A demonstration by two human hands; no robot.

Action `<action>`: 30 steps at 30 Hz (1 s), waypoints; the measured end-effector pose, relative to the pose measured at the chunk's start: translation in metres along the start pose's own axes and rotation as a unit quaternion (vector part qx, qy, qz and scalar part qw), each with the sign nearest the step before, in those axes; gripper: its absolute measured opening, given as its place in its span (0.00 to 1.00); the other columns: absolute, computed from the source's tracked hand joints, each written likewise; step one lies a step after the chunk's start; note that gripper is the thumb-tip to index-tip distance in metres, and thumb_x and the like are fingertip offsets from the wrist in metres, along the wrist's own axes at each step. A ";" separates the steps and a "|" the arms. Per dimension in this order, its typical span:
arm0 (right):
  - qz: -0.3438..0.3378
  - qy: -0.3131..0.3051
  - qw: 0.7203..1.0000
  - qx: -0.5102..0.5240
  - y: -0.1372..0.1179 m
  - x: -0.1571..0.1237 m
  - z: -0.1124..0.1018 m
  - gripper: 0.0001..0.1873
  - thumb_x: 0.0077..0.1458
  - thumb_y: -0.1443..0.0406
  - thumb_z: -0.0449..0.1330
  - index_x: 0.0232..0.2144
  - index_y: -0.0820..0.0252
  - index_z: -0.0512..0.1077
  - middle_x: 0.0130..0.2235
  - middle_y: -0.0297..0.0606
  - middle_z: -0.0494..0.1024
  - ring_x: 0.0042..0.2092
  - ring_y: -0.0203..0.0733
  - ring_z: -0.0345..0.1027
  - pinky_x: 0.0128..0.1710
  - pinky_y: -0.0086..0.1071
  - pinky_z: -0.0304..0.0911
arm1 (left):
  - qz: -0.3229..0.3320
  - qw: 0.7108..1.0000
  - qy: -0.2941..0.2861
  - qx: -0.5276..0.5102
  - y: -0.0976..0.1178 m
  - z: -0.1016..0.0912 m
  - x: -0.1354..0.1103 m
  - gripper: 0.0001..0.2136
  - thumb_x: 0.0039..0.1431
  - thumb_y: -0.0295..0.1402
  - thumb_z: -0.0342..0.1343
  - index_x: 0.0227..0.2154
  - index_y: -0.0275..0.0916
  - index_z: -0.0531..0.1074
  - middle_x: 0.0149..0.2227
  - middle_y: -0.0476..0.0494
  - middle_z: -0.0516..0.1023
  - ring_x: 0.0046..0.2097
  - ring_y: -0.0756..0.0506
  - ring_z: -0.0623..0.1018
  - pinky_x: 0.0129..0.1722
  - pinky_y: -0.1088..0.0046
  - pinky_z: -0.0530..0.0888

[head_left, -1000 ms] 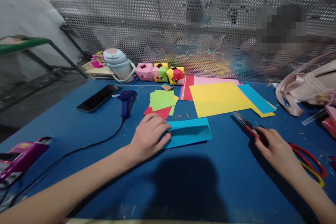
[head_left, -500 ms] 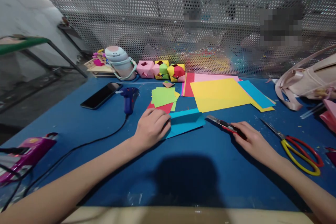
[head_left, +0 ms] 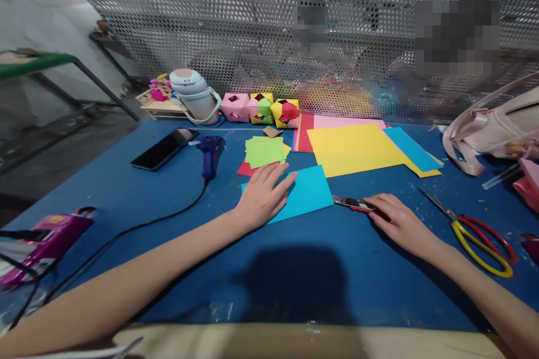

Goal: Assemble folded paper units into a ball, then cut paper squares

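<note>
Left hand laid palm down, fingers extended and a little apart, rests on the blue paper, pressing on it rather than gripping it. That paper lies flat near the middle of the blue surface, partly covered by the fingers. The right hand is curled closed around a red and black craft knife, its blade pointing left at the right edge of the blue paper; whether the tip touches or only comes close cannot be told. Just right of that hand lie scissors with one red and one yellow handle, their points aimed away from the person. Behind the left hand sits a small stack of green paper pieces, with red paper showing beneath. Beyond the knife, a large yellow sheet lies beside a narrow blue strip. To the left are a dark blue glue gun and a black phone. Along the back, three folded paper shapes stand in a row next to a pale flask, with a perforated metal screen behind them.
</note>
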State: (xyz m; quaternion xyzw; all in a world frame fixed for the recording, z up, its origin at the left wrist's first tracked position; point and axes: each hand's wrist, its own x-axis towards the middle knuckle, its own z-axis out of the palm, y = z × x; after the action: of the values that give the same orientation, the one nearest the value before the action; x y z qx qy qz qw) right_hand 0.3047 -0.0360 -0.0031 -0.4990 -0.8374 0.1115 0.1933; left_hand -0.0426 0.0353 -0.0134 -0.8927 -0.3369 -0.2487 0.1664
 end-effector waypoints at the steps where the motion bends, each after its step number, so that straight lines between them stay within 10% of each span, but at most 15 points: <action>1: 0.001 0.000 1.000 0.001 0.000 -0.001 -0.001 0.15 0.64 0.62 0.50 0.51 0.57 0.68 0.46 0.45 0.75 0.46 0.49 0.68 0.46 0.46 0.67 | 0.006 1.000 -0.015 -0.013 -0.001 0.002 -0.001 0.17 0.60 0.27 0.51 0.52 0.37 0.68 0.58 0.30 0.68 0.59 0.33 0.67 0.54 0.49 0.67; 14: 0.043 -0.014 0.998 0.049 0.002 -0.003 -0.010 0.15 0.62 0.60 0.53 0.48 0.55 0.72 0.46 0.44 0.77 0.48 0.49 0.69 0.47 0.47 0.67 | 0.114 0.947 -0.233 -0.191 -0.003 0.002 -0.002 0.17 0.68 0.39 0.45 0.56 0.48 0.68 0.64 0.45 0.62 0.66 0.39 0.60 0.64 0.50 0.55; 30: 0.089 0.080 0.993 0.017 0.002 0.004 0.002 0.14 0.61 0.61 0.53 0.47 0.58 0.71 0.43 0.44 0.77 0.45 0.51 0.68 0.45 0.47 0.67 | 0.032 0.968 -0.189 -0.161 0.003 0.006 -0.001 0.30 0.62 0.51 0.48 0.60 0.37 0.61 0.65 0.30 0.56 0.66 0.31 0.56 0.60 0.45 0.59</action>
State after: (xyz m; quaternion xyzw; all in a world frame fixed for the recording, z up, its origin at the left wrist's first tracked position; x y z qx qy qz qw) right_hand 0.3036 -0.0318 -0.0045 -0.5757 -0.7692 0.1027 0.2575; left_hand -0.0390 0.0351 -0.0200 -0.9488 -0.2893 -0.1209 -0.0380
